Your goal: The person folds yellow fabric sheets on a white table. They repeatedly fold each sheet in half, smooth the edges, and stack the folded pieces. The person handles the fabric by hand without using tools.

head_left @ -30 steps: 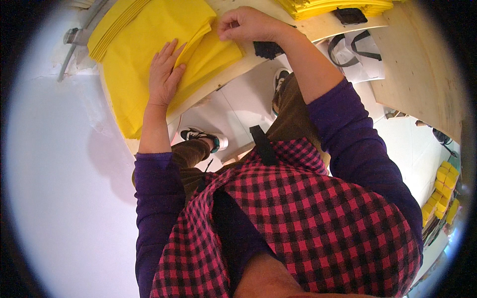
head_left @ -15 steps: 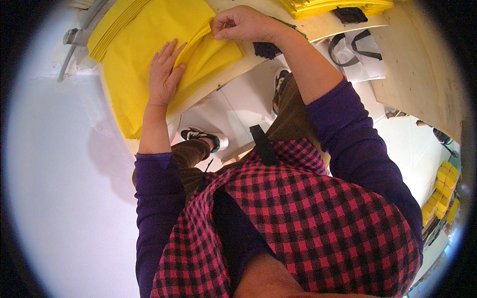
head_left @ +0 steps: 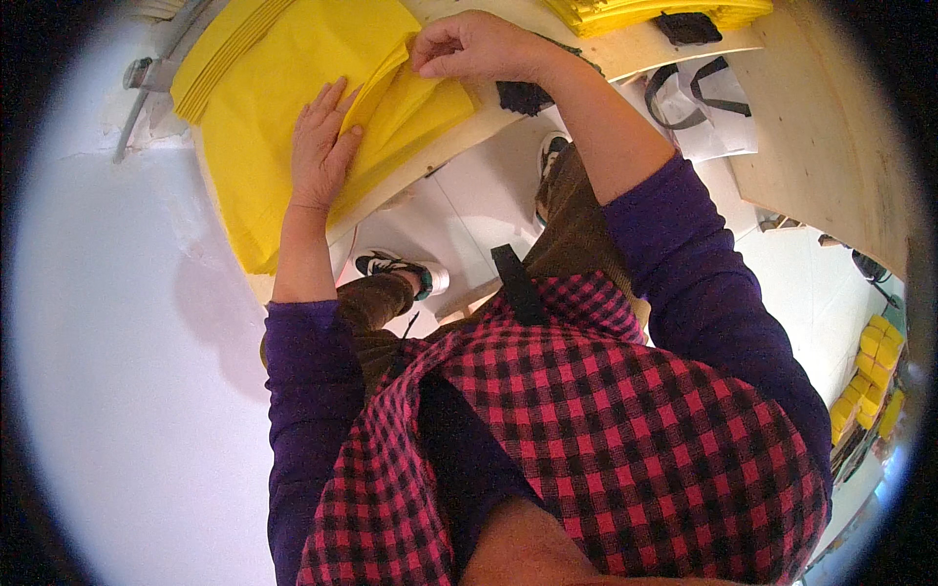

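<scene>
Yellow fabric sheets (head_left: 254,176) lie in a layered stack on a pale wooden table at the upper left. My left hand (head_left: 324,146) rests flat on the top sheet, fingers spread. Beside it my right hand (head_left: 469,47) pinches the raised edge of a yellow sheet (head_left: 386,73) between thumb and fingers. That edge stands up as a fold between the two hands. A dark, bunched piece (head_left: 525,98) lies on the table just below my right wrist; its kind is unclear.
Another yellow stack (head_left: 655,18) lies at the top right with a black object (head_left: 690,29) at its edge. A white bag with black handles (head_left: 705,112) is below the table. Yellow bundles (head_left: 868,381) are piled at the far right. A metal rod (head_left: 137,112) stands by the left wall.
My right hand has shifted slightly left with the pinched edge, and the fold has moved a little with it. My left hand stays in place.
</scene>
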`<control>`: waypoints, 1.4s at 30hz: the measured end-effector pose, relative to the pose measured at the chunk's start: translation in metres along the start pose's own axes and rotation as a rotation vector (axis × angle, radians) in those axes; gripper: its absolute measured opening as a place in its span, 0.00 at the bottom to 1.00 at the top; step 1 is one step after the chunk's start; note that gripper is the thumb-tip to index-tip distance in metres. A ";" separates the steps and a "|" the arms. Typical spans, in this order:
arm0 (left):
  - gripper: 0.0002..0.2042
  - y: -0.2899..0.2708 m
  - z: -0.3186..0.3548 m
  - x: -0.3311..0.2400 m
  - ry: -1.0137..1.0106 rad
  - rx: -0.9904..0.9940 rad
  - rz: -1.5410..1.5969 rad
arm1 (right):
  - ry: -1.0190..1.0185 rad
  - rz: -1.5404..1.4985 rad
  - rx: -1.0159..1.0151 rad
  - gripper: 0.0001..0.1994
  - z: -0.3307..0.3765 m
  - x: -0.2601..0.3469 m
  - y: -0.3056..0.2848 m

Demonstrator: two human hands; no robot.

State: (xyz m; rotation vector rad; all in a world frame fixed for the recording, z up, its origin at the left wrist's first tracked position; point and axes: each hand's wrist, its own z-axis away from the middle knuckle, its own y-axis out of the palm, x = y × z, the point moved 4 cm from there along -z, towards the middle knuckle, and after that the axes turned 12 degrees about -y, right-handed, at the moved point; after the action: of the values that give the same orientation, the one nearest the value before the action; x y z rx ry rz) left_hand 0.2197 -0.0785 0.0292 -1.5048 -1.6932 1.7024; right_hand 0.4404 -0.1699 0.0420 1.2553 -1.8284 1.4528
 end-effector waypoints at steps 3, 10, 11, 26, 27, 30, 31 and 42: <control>0.24 0.000 0.001 0.001 -0.016 0.000 0.005 | -0.019 -0.006 -0.013 0.12 0.000 -0.001 0.000; 0.24 0.000 0.000 0.000 -0.019 0.004 0.010 | -0.042 -0.114 -0.005 0.11 0.001 0.003 0.000; 0.24 0.000 0.000 0.000 -0.018 0.004 0.017 | -0.034 -0.118 0.000 0.10 0.002 0.004 -0.001; 0.24 0.000 0.000 0.001 -0.025 0.000 0.005 | -0.090 -0.063 -0.038 0.12 -0.006 -0.006 0.002; 0.24 0.000 0.000 0.000 -0.020 -0.002 0.007 | -0.085 -0.082 -0.033 0.12 -0.005 -0.004 0.002; 0.24 0.000 0.001 0.000 -0.013 -0.002 0.018 | -0.071 -0.131 -0.027 0.12 0.001 0.002 0.000; 0.24 0.000 0.001 0.000 -0.010 0.000 0.018 | -0.067 -0.143 -0.032 0.12 0.002 0.003 0.001; 0.24 0.001 0.001 0.002 -0.024 0.004 0.008 | -0.015 -0.188 -0.039 0.12 0.002 0.005 0.004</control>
State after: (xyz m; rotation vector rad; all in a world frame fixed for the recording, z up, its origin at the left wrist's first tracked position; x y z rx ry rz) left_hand 0.2182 -0.0774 0.0270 -1.4969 -1.6964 1.7335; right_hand 0.4350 -0.1733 0.0430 1.3808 -1.6894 1.3036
